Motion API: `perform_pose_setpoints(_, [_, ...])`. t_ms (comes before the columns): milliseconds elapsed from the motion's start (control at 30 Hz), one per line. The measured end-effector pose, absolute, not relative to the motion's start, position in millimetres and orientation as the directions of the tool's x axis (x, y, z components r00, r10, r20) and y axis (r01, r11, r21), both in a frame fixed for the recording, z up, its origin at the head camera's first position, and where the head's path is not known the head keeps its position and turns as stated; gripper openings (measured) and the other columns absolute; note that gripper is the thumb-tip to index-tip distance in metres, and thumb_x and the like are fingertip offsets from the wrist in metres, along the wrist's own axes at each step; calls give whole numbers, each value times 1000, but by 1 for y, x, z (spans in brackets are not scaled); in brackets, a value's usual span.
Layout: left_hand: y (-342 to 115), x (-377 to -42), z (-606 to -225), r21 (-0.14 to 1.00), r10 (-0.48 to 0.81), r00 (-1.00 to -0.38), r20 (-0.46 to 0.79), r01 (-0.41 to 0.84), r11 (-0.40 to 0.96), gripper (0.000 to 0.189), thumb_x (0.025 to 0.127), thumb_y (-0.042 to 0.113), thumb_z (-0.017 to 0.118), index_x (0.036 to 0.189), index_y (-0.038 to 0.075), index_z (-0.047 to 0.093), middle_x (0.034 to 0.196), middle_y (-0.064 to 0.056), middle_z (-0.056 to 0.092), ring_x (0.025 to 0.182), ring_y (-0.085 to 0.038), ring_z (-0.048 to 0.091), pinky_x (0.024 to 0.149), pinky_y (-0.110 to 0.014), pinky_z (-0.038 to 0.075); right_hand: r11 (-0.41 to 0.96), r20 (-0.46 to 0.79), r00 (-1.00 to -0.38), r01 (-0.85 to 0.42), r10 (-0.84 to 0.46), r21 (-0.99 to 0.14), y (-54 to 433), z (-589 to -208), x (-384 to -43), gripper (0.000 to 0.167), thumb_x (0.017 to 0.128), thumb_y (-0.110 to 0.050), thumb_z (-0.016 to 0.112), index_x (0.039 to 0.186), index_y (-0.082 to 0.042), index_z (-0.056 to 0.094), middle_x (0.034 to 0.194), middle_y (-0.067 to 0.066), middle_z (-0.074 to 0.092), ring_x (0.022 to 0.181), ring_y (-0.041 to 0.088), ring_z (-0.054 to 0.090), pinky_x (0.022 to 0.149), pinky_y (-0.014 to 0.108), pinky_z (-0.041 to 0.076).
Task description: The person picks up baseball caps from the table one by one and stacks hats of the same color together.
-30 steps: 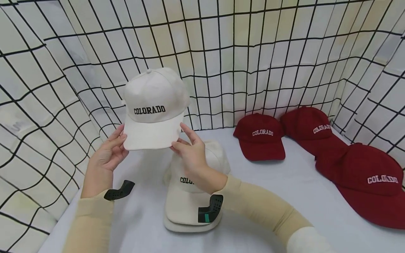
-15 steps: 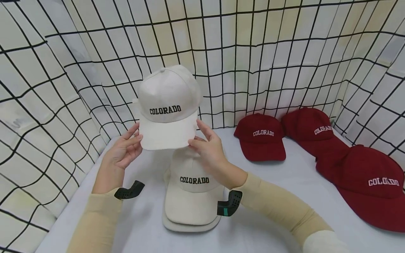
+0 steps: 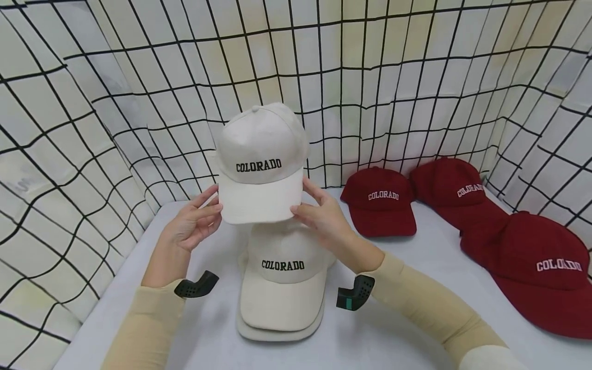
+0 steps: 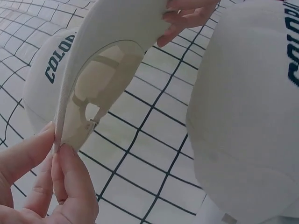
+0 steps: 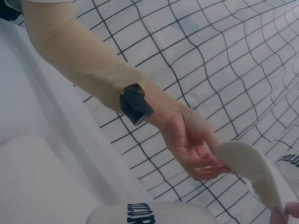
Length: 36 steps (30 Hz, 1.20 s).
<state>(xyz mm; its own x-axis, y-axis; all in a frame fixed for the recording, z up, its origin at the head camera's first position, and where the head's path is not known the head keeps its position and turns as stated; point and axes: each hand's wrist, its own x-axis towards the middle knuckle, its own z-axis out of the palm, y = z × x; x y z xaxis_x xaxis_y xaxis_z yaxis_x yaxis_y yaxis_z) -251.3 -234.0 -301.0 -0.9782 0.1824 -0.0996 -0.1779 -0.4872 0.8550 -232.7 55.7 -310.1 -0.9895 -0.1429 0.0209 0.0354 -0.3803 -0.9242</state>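
Note:
A white baseball cap (image 3: 261,149) with dark COLORADO lettering is held up above the table, its brim toward me. My left hand (image 3: 194,226) pinches the brim's left edge; in the left wrist view, thumb and fingers (image 4: 77,182) grip it from both faces. My right hand (image 3: 330,218) pinches the opposite edge of the brim, with the fingertips (image 5: 289,211) showing at the corner of the right wrist view. Directly below stands a stack of white caps (image 3: 283,303), brims forward, the upper one also lettered COLORADO. The held cap partly covers the stack's top.
Dark red COLORADO caps lie on the right: one at the back (image 3: 381,203), one beside it (image 3: 455,190), and a nearer one (image 3: 532,262). Black grid lines cross the pale walls (image 3: 324,77) around the white table (image 3: 384,329).
Both hands have carried the white cap to the right, from left of the stack to above it, and it sits slightly lower now. The stack and red caps stay put.

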Motion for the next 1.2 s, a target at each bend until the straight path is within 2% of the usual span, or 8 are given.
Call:
perform_pose_setpoints(233, [-221,-250,-301,869,209,-971,-115,-200,-453,39,93,-11,67,116,21,69,107,-3,65,84,-13,70,73,-25,57,-311,6,-985,49,-173,-949,75,-308,-232,82,94,9,65,163,-14,27,160,5,34,117,25,59,99,36,51])
perform_pose_setpoints(433, [-214,-249,-305,880,210,-969,-132,-212,-425,32,98,-7,62,110,21,72,104,-2,67,82,-12,69,71,-24,57,-260,-17,-979,71,-203,-963,86,-314,-228,87,94,7,65,165,-16,19,159,9,31,109,24,61,96,36,53])
perform_pose_setpoints(600, [-209,-249,-309,888,213,-966,-148,-225,-401,25,102,0,60,107,20,73,96,-1,69,80,-10,66,68,-21,56,-214,-44,-975,92,-219,-972,92,-319,-224,89,94,6,66,165,-17,18,157,14,31,115,27,58,95,36,54])
perform_pose_setpoints(833, [-206,-246,-313,885,253,-954,-160,-252,-392,26,102,-1,58,104,20,73,94,-1,68,80,-10,66,68,-21,56,-152,-57,-970,95,-238,-984,100,-323,-220,94,92,5,69,166,-22,16,156,14,30,133,35,53,96,37,54])
perform_pose_setpoints(1200, [-203,-241,-324,915,265,-948,-174,-255,-311,24,102,0,60,106,21,71,92,0,70,80,-9,66,67,-20,56,-105,-104,-964,133,-244,-986,109,-331,-213,97,91,1,72,166,-23,16,156,16,32,134,37,50,94,37,55])
